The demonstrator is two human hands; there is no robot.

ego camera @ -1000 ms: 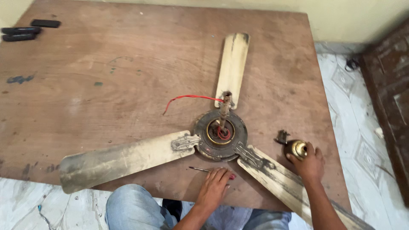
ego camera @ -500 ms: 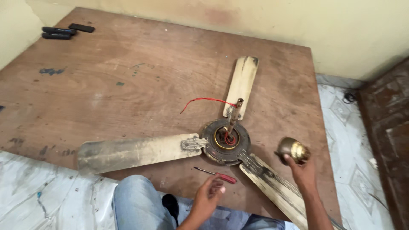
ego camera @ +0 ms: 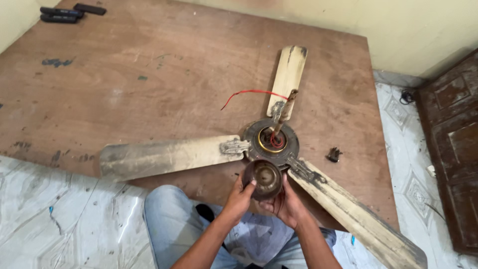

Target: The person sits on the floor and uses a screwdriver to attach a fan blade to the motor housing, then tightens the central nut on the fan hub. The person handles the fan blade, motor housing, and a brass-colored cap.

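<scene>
A dirty three-bladed ceiling fan (ego camera: 271, 142) lies on a brown plywood board (ego camera: 149, 84), its short rod and a red wire (ego camera: 249, 94) sticking out of the motor hub. Just in front of the hub, both hands hold a dark brass-coloured canopy cup (ego camera: 263, 178) with its open side facing up. My left hand (ego camera: 240, 198) grips the cup's left rim. My right hand (ego camera: 286, 204) cradles it from below and the right.
A small dark part (ego camera: 334, 155) lies on the board to the right of the hub. Dark flat bars (ego camera: 69, 12) rest at the far left corner. Marble-patterned floor (ego camera: 59, 219), my jeans-clad leg (ego camera: 169, 219), a wooden door (ego camera: 455, 149) at right.
My right hand brought the cup from the right blade to the front of the hub, and my left hand came up off the board and took hold of it too.
</scene>
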